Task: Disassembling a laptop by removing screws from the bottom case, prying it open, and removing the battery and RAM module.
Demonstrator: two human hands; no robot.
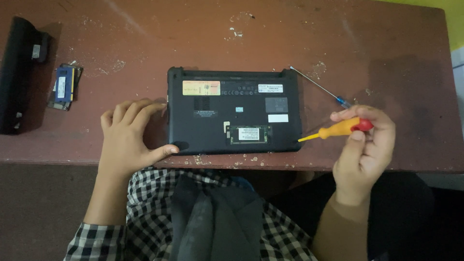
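Observation:
A small black laptop (212,130) lies bottom-up on the worn reddish-brown table (232,38). An open bay near its front edge shows a green memory module (249,135). My left hand (126,140) rests flat on the table at the laptop's left side, fingers apart, thumb touching the front left corner. My right hand (363,147) hovers just right of the laptop, holding a screwdriver with a yellow and red handle (340,128). Its tip points toward the laptop's right front corner.
A thin metal screwdriver with a blue handle (321,87) lies on the table behind my right hand. At the far left sit a long black battery pack (17,72) and a blue memory module on a dark cover (64,86). The table's front edge runs just below the laptop.

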